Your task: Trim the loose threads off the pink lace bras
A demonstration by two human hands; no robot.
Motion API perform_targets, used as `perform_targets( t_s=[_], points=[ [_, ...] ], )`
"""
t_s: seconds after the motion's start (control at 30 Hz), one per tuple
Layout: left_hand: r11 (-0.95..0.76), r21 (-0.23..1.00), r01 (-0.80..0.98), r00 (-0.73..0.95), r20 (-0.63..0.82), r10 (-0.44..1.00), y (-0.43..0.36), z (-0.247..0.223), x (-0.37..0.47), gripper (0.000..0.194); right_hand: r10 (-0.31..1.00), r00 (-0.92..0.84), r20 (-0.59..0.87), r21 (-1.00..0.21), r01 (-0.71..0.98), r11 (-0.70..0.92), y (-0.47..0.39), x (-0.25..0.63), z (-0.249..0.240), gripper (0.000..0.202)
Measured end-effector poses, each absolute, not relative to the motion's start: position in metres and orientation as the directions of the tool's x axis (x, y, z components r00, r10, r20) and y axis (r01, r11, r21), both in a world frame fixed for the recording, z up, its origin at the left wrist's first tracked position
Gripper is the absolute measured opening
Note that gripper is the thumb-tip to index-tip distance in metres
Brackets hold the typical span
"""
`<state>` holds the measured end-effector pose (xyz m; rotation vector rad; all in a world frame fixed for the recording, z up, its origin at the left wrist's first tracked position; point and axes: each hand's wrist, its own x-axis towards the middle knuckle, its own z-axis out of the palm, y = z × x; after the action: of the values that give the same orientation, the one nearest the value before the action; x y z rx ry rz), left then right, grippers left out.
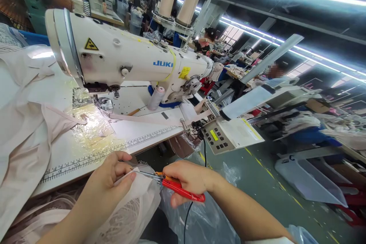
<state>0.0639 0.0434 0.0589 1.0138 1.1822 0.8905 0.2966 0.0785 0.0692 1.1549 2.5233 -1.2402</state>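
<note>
Below the table's front edge, my left hand [114,175] pinches a corner of pale pink fabric [140,183] between thumb and fingers. My right hand [185,179] is closed around red-handled thread snips [183,190]. Their metal blades point left and lie against the fabric close to my left fingertips; whether the blades are cutting I cannot tell. More of the pale fabric hangs under my hands, beside clear plastic. Above stands a white sewing machine [137,61], with a strip of pale elastic [148,117] running from its needle area to the right.
Pale fabric pieces [23,122] cover the table's left side. A thread cone [156,98] and an orange-handled tool [133,112] are on the machine bed. A control box [217,137] with a feeder juts out at right. A translucent bin [311,183] is on the floor. Other people work further back.
</note>
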Motion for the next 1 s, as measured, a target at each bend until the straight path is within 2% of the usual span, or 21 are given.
perform_targets(
  t_s=[0.27,0.43,0.57,0.67,0.8,1.0],
  points=[
    [0.315,0.949,-0.026,0.214,-0.302,0.929,0.044,0.06,0.062,0.032,0.619,-0.662,-0.423,-0.638,0.702,0.315,0.078,0.297,0.07,0.045],
    [0.314,0.949,0.04,0.231,-0.314,0.921,0.044,0.061,0.061,0.031,0.637,-0.657,-0.403,-0.695,0.672,0.254,0.073,0.299,0.061,0.047],
    [0.288,0.957,0.024,0.229,-0.286,0.931,0.044,0.062,0.06,0.032,0.704,-0.623,-0.341,-0.745,0.636,0.202,0.07,0.299,0.05,0.048],
    [0.259,0.965,0.038,0.209,-0.261,0.942,0.043,0.063,0.059,0.032,0.786,-0.572,-0.235,-0.818,0.553,0.158,0.069,0.297,0.047,0.051],
    [0.211,0.974,0.085,0.175,-0.223,0.959,0.041,0.066,0.058,0.029,0.876,-0.481,0.021,-0.906,0.361,0.22,0.066,0.285,0.052,0.046],
    [0.162,0.976,0.143,0.139,-0.182,0.973,0.038,0.07,0.056,0.029,0.866,-0.455,0.208,-0.847,0.36,0.392,0.057,0.252,0.058,0.041]
  ],
)
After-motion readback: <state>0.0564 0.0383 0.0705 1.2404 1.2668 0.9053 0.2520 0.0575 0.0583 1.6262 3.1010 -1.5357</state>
